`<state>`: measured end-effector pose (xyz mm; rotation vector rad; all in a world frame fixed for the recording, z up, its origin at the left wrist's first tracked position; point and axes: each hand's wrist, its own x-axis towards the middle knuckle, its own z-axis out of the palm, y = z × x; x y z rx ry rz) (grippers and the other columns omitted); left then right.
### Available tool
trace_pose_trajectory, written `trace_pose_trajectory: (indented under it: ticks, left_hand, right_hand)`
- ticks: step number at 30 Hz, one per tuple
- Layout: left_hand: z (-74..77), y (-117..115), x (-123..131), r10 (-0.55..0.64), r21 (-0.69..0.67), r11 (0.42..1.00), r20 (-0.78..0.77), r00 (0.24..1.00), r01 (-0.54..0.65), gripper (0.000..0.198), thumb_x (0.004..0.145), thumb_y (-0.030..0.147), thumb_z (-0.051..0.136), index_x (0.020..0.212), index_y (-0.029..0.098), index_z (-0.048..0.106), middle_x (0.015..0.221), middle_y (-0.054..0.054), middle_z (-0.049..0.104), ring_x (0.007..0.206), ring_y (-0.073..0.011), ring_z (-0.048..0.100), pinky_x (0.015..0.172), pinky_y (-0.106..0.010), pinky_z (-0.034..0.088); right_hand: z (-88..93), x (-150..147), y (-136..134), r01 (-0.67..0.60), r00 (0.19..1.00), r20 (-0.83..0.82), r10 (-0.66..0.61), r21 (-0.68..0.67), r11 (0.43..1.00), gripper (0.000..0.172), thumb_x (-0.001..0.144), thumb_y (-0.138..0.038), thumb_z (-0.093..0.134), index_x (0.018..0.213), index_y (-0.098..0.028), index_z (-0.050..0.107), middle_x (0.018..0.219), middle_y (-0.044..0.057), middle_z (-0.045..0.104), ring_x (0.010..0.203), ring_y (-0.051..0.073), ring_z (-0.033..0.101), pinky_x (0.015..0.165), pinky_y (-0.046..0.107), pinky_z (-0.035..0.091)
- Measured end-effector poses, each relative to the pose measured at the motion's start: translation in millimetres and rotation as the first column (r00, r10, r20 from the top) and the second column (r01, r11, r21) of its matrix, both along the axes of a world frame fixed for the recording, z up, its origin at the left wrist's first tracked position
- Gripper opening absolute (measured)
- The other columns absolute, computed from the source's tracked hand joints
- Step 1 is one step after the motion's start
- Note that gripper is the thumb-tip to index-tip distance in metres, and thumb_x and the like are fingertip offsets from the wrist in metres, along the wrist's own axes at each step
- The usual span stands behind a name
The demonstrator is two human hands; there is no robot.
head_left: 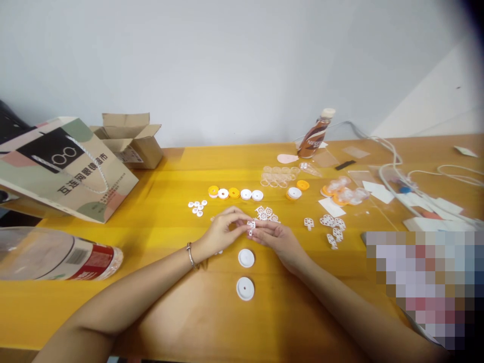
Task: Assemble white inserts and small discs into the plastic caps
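A small white cut-out piece (pixel 251 226) is pinched between the fingertips of my left hand (pixel 226 229) and my right hand (pixel 278 239), a little above the table. Just beyond my fingers lies a pile of white openwork pieces (pixel 267 214). Nearer to me, below the hands, two white round discs (pixel 246 258) rest one in front of the other; the front disc (pixel 245 289) shows a small centre hole. Behind my hands runs a row of orange and white discs (pixel 234 193). Several small white buttons (pixel 197 207) are scattered left of the pile.
A paper bag (pixel 75 171), cardboard box (pixel 132 141) and plastic jar (pixel 60 253) stand or lie at left. Clear rings (pixel 280 176), a drink bottle (pixel 316 133), wrapped orange parts (pixel 344 191), more openwork pieces (pixel 333 222) and white cables (pixel 393 176) occupy the right side.
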<state>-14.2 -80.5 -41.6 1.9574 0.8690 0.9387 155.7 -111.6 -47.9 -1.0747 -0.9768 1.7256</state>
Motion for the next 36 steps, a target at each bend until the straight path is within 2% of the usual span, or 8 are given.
trace_pose_trajectory:
  ticks: [8,15,21,24,26,31,33,36]
  left_hand:
    - [-3.3,-1,4,0.003,-0.329,0.944,0.056,0.998,0.016,0.024,0.074,0.028,0.058,0.089,0.009,0.058,0.08,-0.007,0.063,0.072,-0.0124,0.059,0.07,-0.027,0.048]
    - [7.7,-3,1,-0.048,-0.26,0.964,0.015,0.999,0.051,0.023,0.075,0.026,0.057,0.09,0.009,0.056,0.082,-0.007,0.062,0.072,-0.0107,0.058,0.069,-0.025,0.047]
    - [33.8,-8,-3,-0.043,-0.037,0.999,-0.172,0.984,0.038,0.017,0.078,0.026,0.052,0.091,0.016,0.058,0.085,-0.003,0.063,0.076,-0.0116,0.056,0.071,-0.026,0.044]
    - [45.7,-6,-8,-0.08,0.005,0.997,-0.214,0.974,0.083,0.022,0.078,0.022,0.051,0.099,0.02,0.058,0.09,-0.003,0.063,0.079,-0.0118,0.056,0.072,-0.026,0.044]
    - [49.7,-2,-14,-0.144,-0.038,0.99,-0.228,0.963,0.139,0.024,0.078,0.022,0.051,0.1,0.021,0.059,0.089,-0.003,0.064,0.076,-0.0115,0.057,0.071,-0.025,0.045]
    - [48.4,8,-24,-0.224,-0.146,0.97,-0.226,0.948,0.195,0.019,0.076,0.024,0.053,0.092,0.017,0.061,0.082,-0.003,0.064,0.072,-0.0104,0.058,0.068,-0.024,0.047]
    - [48.4,9,-24,-0.277,-0.157,0.957,-0.233,0.932,0.245,0.018,0.076,0.023,0.053,0.09,0.016,0.06,0.083,-0.004,0.064,0.073,-0.0103,0.058,0.07,-0.024,0.047]
    - [51.2,7,-23,-0.349,-0.16,0.935,-0.244,0.905,0.318,0.017,0.077,0.021,0.052,0.091,0.015,0.059,0.085,-0.004,0.064,0.075,-0.0104,0.058,0.072,-0.025,0.046]
  right_hand:
    - [1.6,-3,-2,0.019,0.998,0.065,-0.023,0.069,0.997,0.026,0.06,-0.031,0.069,0.084,-0.022,0.067,0.082,0.001,0.069,0.079,0.017,0.063,0.084,0.037,0.047]
    - [4.2,-4,-5,0.025,0.994,0.1,-0.038,0.128,0.991,0.024,0.062,-0.032,0.068,0.084,-0.023,0.067,0.082,0.001,0.069,0.077,0.016,0.063,0.082,0.037,0.047]
    - [6.6,-3,-4,0.009,0.976,0.207,-0.063,0.253,0.967,0.023,0.065,-0.036,0.063,0.083,-0.02,0.063,0.082,0.003,0.066,0.08,0.017,0.06,0.077,0.034,0.047]
    - [5.3,0,-4,-0.088,0.919,0.387,-0.074,0.385,0.919,0.024,0.065,-0.034,0.064,0.082,-0.02,0.057,0.076,0.002,0.06,0.068,0.013,0.056,0.064,0.028,0.047]
    - [5.4,2,-6,-0.23,0.847,0.528,-0.067,0.477,0.848,0.026,0.064,-0.032,0.065,0.085,-0.021,0.053,0.075,0.001,0.055,0.064,0.012,0.051,0.058,0.026,0.044]
    - [7.2,4,-11,-0.535,0.714,0.7,0.012,0.535,0.654,0.03,0.062,-0.025,0.065,0.089,-0.021,0.051,0.081,0.002,0.05,0.075,0.014,0.047,0.068,0.027,0.041]
    - [5.5,3,-11,-0.57,0.696,0.717,0.021,0.534,0.625,0.027,0.063,-0.025,0.065,0.086,-0.021,0.052,0.082,0.002,0.049,0.076,0.014,0.047,0.07,0.027,0.04]
    - [0.3,4,-6,-0.531,0.691,0.721,-0.043,0.548,0.647,0.017,0.067,-0.025,0.062,0.081,-0.02,0.052,0.075,0.0,0.048,0.069,0.013,0.046,0.065,0.025,0.039]
